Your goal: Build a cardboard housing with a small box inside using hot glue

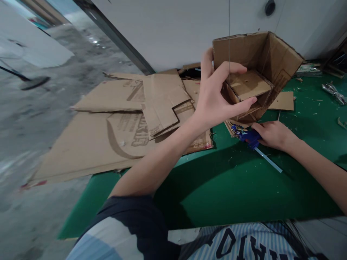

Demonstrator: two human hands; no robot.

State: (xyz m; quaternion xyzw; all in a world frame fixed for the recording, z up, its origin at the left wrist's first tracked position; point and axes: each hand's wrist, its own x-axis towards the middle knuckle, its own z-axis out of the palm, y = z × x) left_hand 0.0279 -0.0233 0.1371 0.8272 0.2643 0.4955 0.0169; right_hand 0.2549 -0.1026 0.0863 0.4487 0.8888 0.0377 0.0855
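Observation:
My left hand (217, 92) is raised over the green mat (238, 184), fingers and thumb closed around a small folded cardboard piece (245, 86) that sits inside a larger open cardboard box form (260, 57). My right hand (273, 134) rests low on the mat under that box, gripping a blue glue gun (251, 137) with a clear glue stick (268, 160) sticking out behind it. The gun's nozzle points left toward the bottom edge of the cardboard.
Several flat cardboard sheets (114, 130) lie stacked on the left, hanging over the mat's edge above the concrete floor (29, 119). A loose cardboard scrap (283, 101) and a metal tool (333, 92) lie at the right. A white wall (173, 29) stands behind.

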